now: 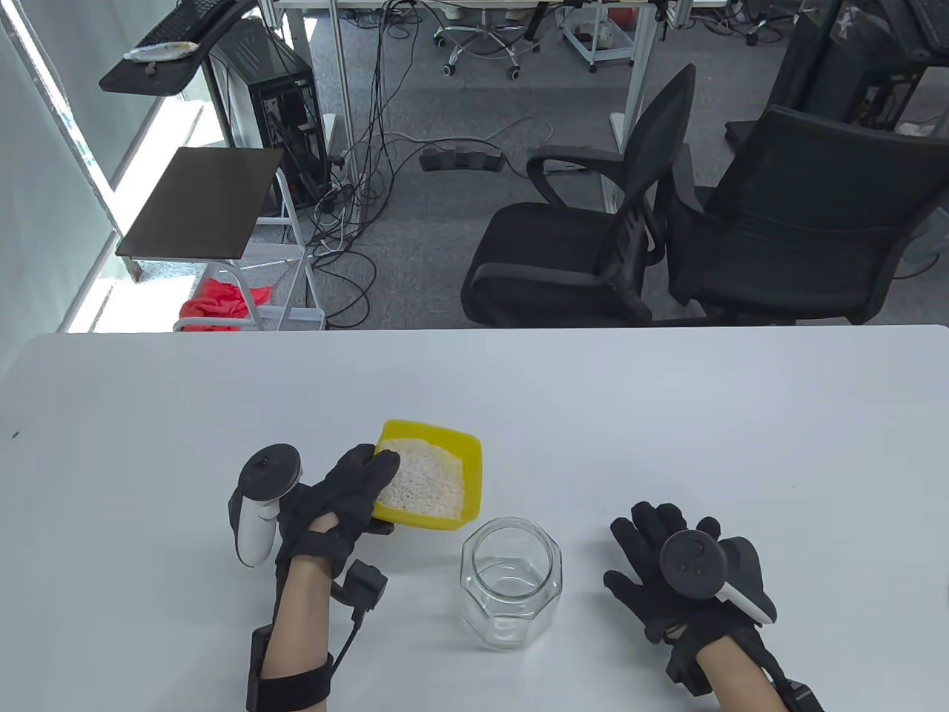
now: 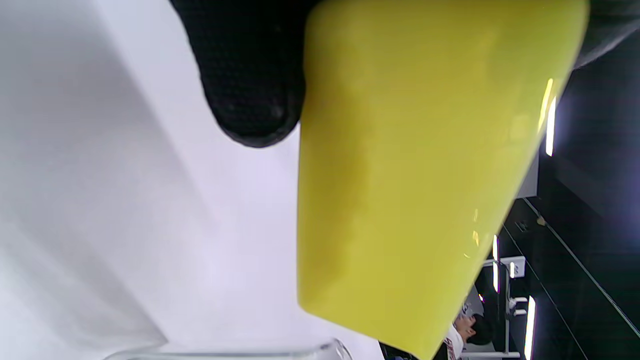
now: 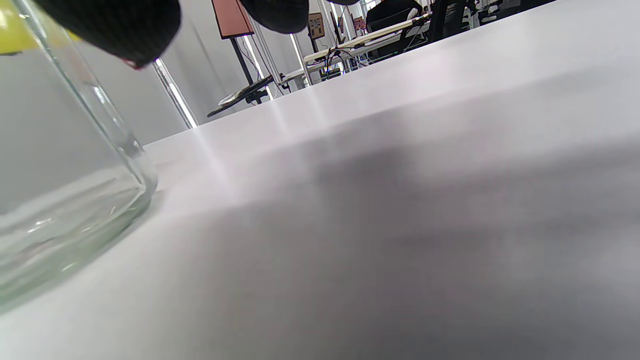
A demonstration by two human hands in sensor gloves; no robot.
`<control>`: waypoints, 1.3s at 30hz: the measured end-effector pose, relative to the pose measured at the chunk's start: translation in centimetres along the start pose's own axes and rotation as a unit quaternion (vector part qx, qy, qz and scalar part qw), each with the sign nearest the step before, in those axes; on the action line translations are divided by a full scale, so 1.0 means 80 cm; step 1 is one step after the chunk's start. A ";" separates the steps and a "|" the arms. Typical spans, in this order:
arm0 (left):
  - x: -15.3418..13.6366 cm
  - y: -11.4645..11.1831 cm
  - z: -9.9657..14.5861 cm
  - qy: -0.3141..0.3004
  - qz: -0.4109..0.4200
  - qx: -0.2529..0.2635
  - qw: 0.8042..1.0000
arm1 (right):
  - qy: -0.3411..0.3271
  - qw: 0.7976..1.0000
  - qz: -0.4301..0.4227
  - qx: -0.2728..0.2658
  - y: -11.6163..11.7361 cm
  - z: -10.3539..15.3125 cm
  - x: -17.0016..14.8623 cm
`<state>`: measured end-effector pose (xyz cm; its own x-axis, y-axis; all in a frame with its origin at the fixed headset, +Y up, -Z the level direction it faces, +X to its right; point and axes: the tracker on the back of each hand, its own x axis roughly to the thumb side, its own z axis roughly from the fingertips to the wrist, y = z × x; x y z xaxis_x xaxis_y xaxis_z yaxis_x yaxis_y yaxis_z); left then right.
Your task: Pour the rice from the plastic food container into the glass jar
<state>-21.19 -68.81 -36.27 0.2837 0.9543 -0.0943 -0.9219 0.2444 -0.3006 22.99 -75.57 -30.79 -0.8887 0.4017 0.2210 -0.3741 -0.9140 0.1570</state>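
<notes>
A yellow plastic container full of white rice is held by my left hand, which grips its near-left rim with the thumb over the edge. In the left wrist view the container's yellow underside fills the frame, off the table, with a gloved finger beside it. An empty clear glass jar stands upright on the table just right of and nearer than the container; it also shows in the right wrist view. My right hand lies flat on the table right of the jar, fingers spread, holding nothing.
The white table stretches wide behind and beside the objects. Two black office chairs stand beyond its far edge. A small dark side table and a computer tower stand on the floor at the far left.
</notes>
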 end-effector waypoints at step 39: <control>0.085 -0.054 0.043 -0.146 -0.185 0.086 0.968 | 0.002 1.000 0.006 0.000 0.001 0.003 0.010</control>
<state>-16.20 -62.77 -32.35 0.5393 0.7982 0.2685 -0.8093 0.5794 -0.0970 22.29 -75.29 -30.34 -0.8946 0.3897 0.2185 -0.3625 -0.9190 0.1550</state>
